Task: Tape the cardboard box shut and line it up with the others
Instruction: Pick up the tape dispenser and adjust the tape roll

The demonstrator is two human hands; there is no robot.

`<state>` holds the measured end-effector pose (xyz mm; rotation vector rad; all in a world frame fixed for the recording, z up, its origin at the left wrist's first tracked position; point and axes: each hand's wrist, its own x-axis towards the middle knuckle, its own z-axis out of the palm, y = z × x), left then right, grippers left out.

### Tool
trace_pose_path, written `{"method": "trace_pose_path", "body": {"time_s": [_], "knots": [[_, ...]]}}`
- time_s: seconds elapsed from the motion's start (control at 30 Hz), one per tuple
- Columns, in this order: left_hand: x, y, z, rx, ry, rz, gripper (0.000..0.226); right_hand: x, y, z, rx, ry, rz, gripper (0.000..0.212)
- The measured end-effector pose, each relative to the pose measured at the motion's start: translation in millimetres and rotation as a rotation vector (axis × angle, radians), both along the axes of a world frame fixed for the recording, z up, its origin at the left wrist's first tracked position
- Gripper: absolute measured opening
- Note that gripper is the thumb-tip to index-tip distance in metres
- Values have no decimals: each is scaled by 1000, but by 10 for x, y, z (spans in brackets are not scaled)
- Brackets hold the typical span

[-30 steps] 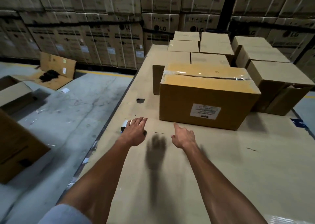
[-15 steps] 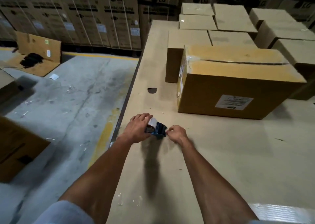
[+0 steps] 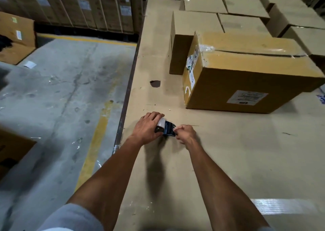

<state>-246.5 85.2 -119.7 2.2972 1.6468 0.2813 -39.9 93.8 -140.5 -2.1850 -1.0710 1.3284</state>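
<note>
A brown cardboard box [image 3: 246, 83] stands on the cardboard-covered table [image 3: 228, 160], with clear tape along its top seam and a white label on its near side. Closer to me, my left hand [image 3: 146, 128] grips a blue tape dispenser [image 3: 167, 128] with a clear roll, just above the table near its left edge. My right hand [image 3: 185, 133] pinches the loose tape end at the dispenser's right side. Both hands are well short of the box.
Several shut boxes [image 3: 202, 4] stand in rows behind and right of the taped box. A dark hole [image 3: 155, 83] marks the table cover. The table's left edge [image 3: 126, 99] drops to a concrete floor [image 3: 61, 99] with a yellow line. Stacked cartons [image 3: 79, 5] line the back wall.
A second ago both hands were open and reaching; my left has since picked up the tape dispenser and my right pinched its tape end. My view has tilted down and to the left.
</note>
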Motion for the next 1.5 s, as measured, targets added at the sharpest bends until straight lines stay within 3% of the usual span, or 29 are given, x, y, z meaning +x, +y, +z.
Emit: {"method": "trace_pose_path", "body": {"time_s": [0.23, 0.4, 0.6, 0.77, 0.87, 1.0, 1.33, 1.4, 1.5], "knots": [[22, 0, -42, 51, -16, -7, 81, 92, 6, 45, -87, 271, -46, 9], [94, -8, -66, 114, -29, -6, 75, 105, 22, 33, -72, 339, -77, 12], [151, -19, -95, 158, 41, -25, 72, 23, 126, -139, -14, 159, -98, 15], [173, -2, -126, 150, -28, -15, 58, 148, 334, -779, 4, 73, -92, 22], [168, 1, -174, 163, -67, -24, 54, -9, 188, -293, 40, -39, -75, 13], [174, -19, -224, 149, -131, -11, 52, -50, 108, -122, 69, -184, 18, 13], [39, -85, -249, 9, -374, 107, 53, -18, 159, -286, 80, -168, -46, 19], [94, -70, -185, 4, -260, 172, 60, -2, 168, -346, 93, -164, -23, 18], [374, -18, -17, 17, 63, 253, 70, -42, 97, -156, 111, -112, -10, 7]]}}
